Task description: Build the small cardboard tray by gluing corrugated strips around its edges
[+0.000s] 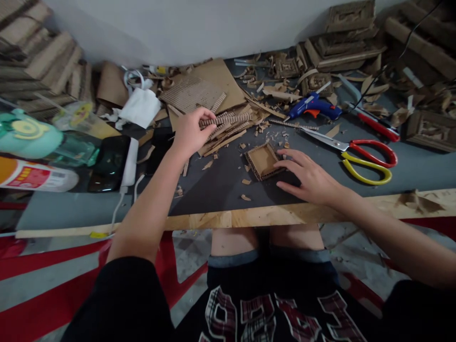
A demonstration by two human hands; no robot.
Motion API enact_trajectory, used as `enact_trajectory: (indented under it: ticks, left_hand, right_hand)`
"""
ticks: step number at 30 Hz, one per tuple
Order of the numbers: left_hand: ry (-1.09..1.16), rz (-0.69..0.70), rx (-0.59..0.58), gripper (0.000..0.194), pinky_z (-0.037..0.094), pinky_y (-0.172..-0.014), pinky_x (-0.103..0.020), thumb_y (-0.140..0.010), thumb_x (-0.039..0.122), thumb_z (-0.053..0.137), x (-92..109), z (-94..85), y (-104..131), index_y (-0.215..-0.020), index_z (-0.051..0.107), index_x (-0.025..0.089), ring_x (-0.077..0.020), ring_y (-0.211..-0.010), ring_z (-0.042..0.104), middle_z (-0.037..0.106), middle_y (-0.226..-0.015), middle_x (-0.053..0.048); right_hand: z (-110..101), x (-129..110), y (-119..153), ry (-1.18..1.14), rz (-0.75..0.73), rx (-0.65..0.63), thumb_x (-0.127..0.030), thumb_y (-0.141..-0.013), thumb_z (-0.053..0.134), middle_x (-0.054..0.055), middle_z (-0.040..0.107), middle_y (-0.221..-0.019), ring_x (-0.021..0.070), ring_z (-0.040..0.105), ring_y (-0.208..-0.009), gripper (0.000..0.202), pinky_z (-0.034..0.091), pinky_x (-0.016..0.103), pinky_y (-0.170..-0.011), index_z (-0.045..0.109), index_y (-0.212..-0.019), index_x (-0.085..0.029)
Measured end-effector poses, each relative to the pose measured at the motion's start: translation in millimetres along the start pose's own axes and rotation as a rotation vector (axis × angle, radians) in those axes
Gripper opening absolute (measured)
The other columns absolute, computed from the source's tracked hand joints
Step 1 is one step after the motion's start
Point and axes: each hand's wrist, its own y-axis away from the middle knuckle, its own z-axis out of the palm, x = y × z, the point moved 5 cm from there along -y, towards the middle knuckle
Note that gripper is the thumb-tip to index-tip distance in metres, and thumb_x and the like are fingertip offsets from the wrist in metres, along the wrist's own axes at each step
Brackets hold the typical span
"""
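My left hand (190, 132) pinches a corrugated cardboard strip (228, 119) lying on a heap of similar strips in the middle of the dark table. Flat on the table, my right hand (309, 178) has its fingertips touching the right edge of a small square cardboard frame (262, 161). Small cardboard scraps lie scattered around the frame.
Red and yellow scissors (359, 154) lie right of the frame, a blue glue gun (315, 107) behind it. Stacked cardboard frames (347, 40) fill the back right. At left are a phone (109, 163), a bottle (35, 175) and white cloth (140, 107). The wooden table edge (228, 218) runs in front.
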Motion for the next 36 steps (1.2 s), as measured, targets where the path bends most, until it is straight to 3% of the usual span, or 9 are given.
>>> enact_trajectory:
  ticks: [6,8,10,12,18,22,25,30,36]
  left_hand:
    - [0.189,0.23,-0.082,0.02,0.055,-0.09,-0.032,-0.089,0.032,0.072,47.5,3.4,31.6,-0.106,0.071,0.021,-0.0187,-0.095,0.07,0.076,-0.101,-0.004]
    - [0.291,0.257,-0.1,0.025,0.056,-0.085,-0.031,-0.089,0.041,0.073,56.2,9.4,41.2,-0.104,0.073,0.021,-0.018,-0.09,0.07,0.077,-0.1,-0.005]
    - [0.462,0.234,-0.096,0.035,0.057,-0.078,-0.029,-0.086,0.05,0.074,59.5,17.3,48.6,-0.103,0.073,0.02,-0.0155,-0.081,0.069,0.077,-0.1,-0.005]
    - [0.685,0.14,-0.092,0.044,0.058,-0.073,-0.028,-0.084,0.058,0.075,58.5,27.7,52.6,-0.105,0.072,0.019,-0.0139,-0.075,0.069,0.078,-0.099,-0.005]
    - [0.705,0.113,-0.204,0.064,0.059,-0.09,-0.035,-0.073,0.066,0.08,71.1,51.9,58.1,-0.117,0.069,0.021,-0.0258,-0.113,0.07,0.074,-0.122,-0.011]
    - [0.41,0.091,-0.199,0.092,0.055,-0.1,-0.043,-0.072,0.074,0.076,63.0,58.5,75.3,-0.146,0.045,0.029,-0.0358,-0.146,0.045,0.038,-0.163,-0.015]
    - [0.234,0.026,-0.164,0.084,0.051,-0.108,-0.052,-0.075,0.063,0.08,52.1,63.6,87.3,-0.141,0.047,0.023,-0.0345,-0.135,0.054,0.053,-0.148,-0.017]
    - [0.22,-0.016,-0.199,0.065,0.054,-0.101,-0.045,-0.075,0.04,0.086,55.2,68.6,75.8,-0.129,0.057,0.019,-0.025,-0.108,0.067,0.072,-0.124,-0.013]
    - [0.403,-0.026,-0.383,0.073,0.059,-0.09,-0.036,-0.069,0.034,0.091,55.3,69.6,49.1,-0.134,0.06,0.021,-0.0223,-0.107,0.069,0.07,-0.134,-0.014]
  right_hand:
    - [-40.3,8.4,-28.9,-0.116,0.184,0.253,-0.043,-0.091,0.068,0.015,0.067,-0.129,0.0249,0.068,-0.095,0.061,0.057,0.04,-0.081,0.05,-0.144,-0.017]
    - [-44.7,10.1,-49.6,-0.136,0.134,0.217,-0.042,-0.09,0.068,0.013,0.071,-0.12,0.0204,0.065,-0.085,0.055,0.054,0.036,-0.076,0.059,-0.136,-0.014]
    - [-38.5,13.4,-66.1,-0.271,0.082,0.06,-0.047,-0.093,0.064,0.006,0.073,-0.087,0.0151,0.06,-0.069,0.035,0.048,0.03,-0.065,0.073,-0.105,-0.015]
    - [-31.7,20.0,-74.1,-0.458,0.069,-0.047,-0.056,-0.093,0.061,0.002,0.067,-0.07,0.0123,0.055,-0.062,0.042,0.042,0.027,-0.058,0.074,-0.09,-0.016]
    - [-40.9,51.7,-75.1,-0.281,0.088,0.091,-0.046,-0.089,0.067,0.005,0.076,-0.082,0.0172,0.064,-0.07,0.03,0.044,0.03,-0.062,0.08,-0.094,-0.019]
    - [-50.7,69.0,-69.2,-0.154,0.06,0.153,-0.037,-0.09,0.065,0.007,0.079,-0.095,0.0234,0.071,-0.086,0.022,0.052,0.035,-0.075,0.082,-0.094,-0.023]
    - [-46.3,74.7,-63.5,-0.149,-0.024,0.132,-0.036,-0.092,0.062,0.006,0.08,-0.1,0.024,0.073,-0.094,0.024,0.055,0.037,-0.085,0.082,-0.1,-0.025]
    - [-30.1,73.3,-57.9,-0.068,-0.024,0.127,-0.031,-0.095,0.056,0.006,0.079,-0.1,0.0252,0.072,-0.097,0.027,0.056,0.042,-0.088,0.081,-0.105,-0.027]
    - [-19.4,63.2,-52.8,0.068,0.038,0.109,-0.03,-0.095,0.051,0.006,0.078,-0.099,0.0266,0.07,-0.096,0.031,0.053,0.048,-0.09,0.08,-0.107,-0.029]
